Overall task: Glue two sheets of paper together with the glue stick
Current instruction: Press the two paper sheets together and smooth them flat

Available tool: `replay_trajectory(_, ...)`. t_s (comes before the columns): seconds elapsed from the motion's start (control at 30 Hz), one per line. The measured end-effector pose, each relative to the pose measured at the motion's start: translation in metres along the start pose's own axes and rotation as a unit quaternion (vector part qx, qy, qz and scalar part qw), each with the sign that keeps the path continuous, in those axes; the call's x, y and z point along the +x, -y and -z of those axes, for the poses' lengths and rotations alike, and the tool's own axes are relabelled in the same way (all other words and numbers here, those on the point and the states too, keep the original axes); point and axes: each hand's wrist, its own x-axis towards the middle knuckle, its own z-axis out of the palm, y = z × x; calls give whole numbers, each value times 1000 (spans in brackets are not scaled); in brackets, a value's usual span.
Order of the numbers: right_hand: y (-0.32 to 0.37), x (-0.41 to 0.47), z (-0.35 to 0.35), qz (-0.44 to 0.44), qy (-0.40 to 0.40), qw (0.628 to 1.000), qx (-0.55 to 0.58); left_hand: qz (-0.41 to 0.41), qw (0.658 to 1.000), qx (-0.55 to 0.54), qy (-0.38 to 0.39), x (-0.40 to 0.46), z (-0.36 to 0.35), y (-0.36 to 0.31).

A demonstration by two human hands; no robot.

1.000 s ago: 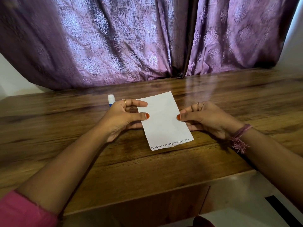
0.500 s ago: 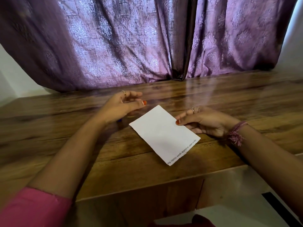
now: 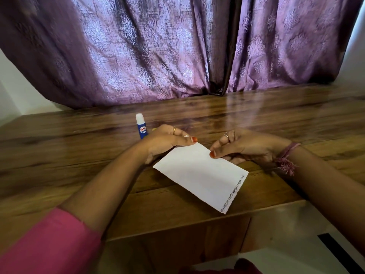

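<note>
The left hand (image 3: 167, 141) covers the lower part of the glue stick (image 3: 141, 126), cutting off its printed label. The far corner of the paper (image 3: 199, 175) lies under both thumbs. The fingers of the right hand (image 3: 243, 147) curl beneath the palm, so their contact with the paper cannot be told. The desk (image 3: 79, 155) runs past both side edges; both arms leave through the lower corners.

A wooden table (image 3: 276, 119) with dark grain spans the middle of the frame, its near edge running across the lower part. Purple patterned curtains (image 3: 158, 52) fill the top, meeting at a dark fold right of centre. White wall (image 3: 17, 95) shows at far left. A pale floor (image 3: 296, 234) lies at lower right.
</note>
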Motion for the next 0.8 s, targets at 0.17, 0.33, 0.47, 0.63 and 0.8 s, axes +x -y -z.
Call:
replay_trajectory(0.17, 20, 20, -8, -8, 3, 998, -65, -6, 1000, -10, -18, 1, -3, 1)
replay_trajectory(0.33, 27, 31, -7, -11, -8, 994, -110, -2, 1000, -17, -22, 2, -1, 3)
replay_trajectory(0.47, 24, 29, -2, 10, -22, 984, -177, 2, 1000, 13, 18, 2, 1, 3)
replay_trajectory(0.63, 23, 30, -7, 50, -40, 964, -257, -32, 985, 169, 1, 2, 7, 2)
replay_trajectory(0.8, 18, 31, -7, 75, -68, 955, -280, -55, 977, 207, 12, 2, 11, 1)
